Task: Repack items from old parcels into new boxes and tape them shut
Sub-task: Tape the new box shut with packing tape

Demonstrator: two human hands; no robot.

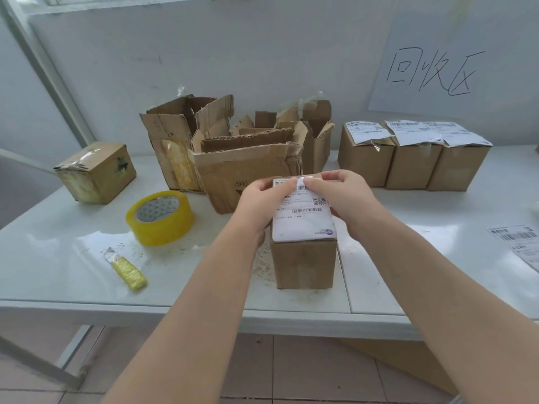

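**Head view.** A closed cardboard box [303, 263] stood upright near the front edge of the white tabletop [73, 258], a little right of its middle. A printed shipping label [303, 221] lay flat on its top face.

The left hand [262, 199] held the box at its upper left side, the grip curled round the box and the thumb laid on the label's far edge. The right hand [341, 196] held the upper right side in the same way, its grip curled round the box. Its thumb and forefinger met the left thumb over a shiny strip there. Whether that strip was pinched could not be told.

A roll of yellowish tape [159, 218] lay flat to the left of the box. A yellow-handled cutter [128, 271] lay nearer the front-left corner.

Several torn boxes [233, 158] stood open just behind the hands. A small worn box [96, 172] sat near the left edge.

Three sealed boxes [414, 161], each labelled on top, stood side by side towards the back-right corner. Loose labels [522, 243] lay at the right edge.

A handwritten paper sign [437, 68] hung on the wall behind.
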